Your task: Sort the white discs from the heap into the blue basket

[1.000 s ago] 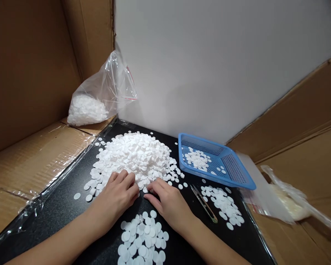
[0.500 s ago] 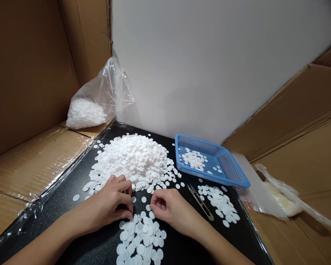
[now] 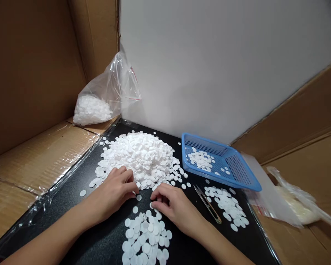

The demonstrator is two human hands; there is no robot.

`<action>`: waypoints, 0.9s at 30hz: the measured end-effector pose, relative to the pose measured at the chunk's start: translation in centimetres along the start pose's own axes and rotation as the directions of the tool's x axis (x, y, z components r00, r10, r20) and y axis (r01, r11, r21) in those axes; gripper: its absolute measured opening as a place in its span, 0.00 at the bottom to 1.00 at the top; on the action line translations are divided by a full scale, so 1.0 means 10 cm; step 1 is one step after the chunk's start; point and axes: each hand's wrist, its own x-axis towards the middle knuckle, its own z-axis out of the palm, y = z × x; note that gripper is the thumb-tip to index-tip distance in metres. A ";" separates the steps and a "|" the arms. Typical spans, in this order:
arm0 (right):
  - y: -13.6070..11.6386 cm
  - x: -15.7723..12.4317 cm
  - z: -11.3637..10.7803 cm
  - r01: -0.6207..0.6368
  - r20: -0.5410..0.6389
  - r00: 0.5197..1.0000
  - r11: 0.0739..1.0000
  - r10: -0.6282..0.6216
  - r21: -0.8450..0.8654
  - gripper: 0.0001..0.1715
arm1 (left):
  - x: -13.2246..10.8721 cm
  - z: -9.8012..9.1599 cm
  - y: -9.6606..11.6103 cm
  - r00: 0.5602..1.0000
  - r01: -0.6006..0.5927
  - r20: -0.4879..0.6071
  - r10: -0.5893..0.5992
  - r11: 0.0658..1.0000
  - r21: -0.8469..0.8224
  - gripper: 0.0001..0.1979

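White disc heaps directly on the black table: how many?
3: a big heap at the back, a flat heap nearest the camera, a small heap right of the snips.

A small piecework station in a workshop or stockroom — a black desk [image 3: 71, 206] hemmed in on 2 sides by cardboard cartons [image 3: 30, 73], carrying a bulk heap of white discs [image 3: 139, 154], a bagged batch [image 3: 95, 108], a blue mesh basket [image 3: 237, 165] and thread snips [image 3: 209, 206].

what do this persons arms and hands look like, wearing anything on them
Nothing worn that shows. The left hand and right hand are bare, with no gloves, and no rings can be made out. The left forearm and right forearm are bare too, with no sleeve, watch or bracelet in view.
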 end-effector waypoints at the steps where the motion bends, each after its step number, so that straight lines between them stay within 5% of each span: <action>1: 0.00 0.00 0.00 0.002 -0.009 1.000 1.000 -0.002 -0.005 0.08 | 0.01 0.02 0.02 1.000 -0.016 0.015 0.015 0.999 0.029 0.08; 11: 0.03 0.01 0.01 0.038 -0.029 0.999 0.999 -0.039 -0.021 0.14 | 0.02 0.13 0.08 0.993 -0.112 0.052 0.103 0.972 0.205 0.06; 13: 0.03 0.00 -0.01 0.056 -0.076 0.995 0.998 -0.058 -0.027 0.14 | 0.01 0.13 0.09 0.992 -0.120 0.060 0.111 0.977 0.177 0.06; 18: 0.04 -0.02 -0.09 0.030 0.033 0.999 0.998 -0.032 0.053 0.10 | 0.00 0.11 0.11 0.987 -0.120 0.103 0.120 0.993 -0.010 0.07; 22: 0.13 0.03 -0.05 0.056 -0.193 0.978 0.991 -0.079 -0.121 0.07 | 0.01 0.08 0.11 0.996 -0.075 0.038 0.077 0.995 -0.059 0.08; 27: 0.17 0.04 0.05 0.167 -0.191 0.953 0.934 -0.235 -0.315 0.05 | 0.02 0.06 0.09 0.999 0.009 -0.051 -0.013 0.997 -0.075 0.08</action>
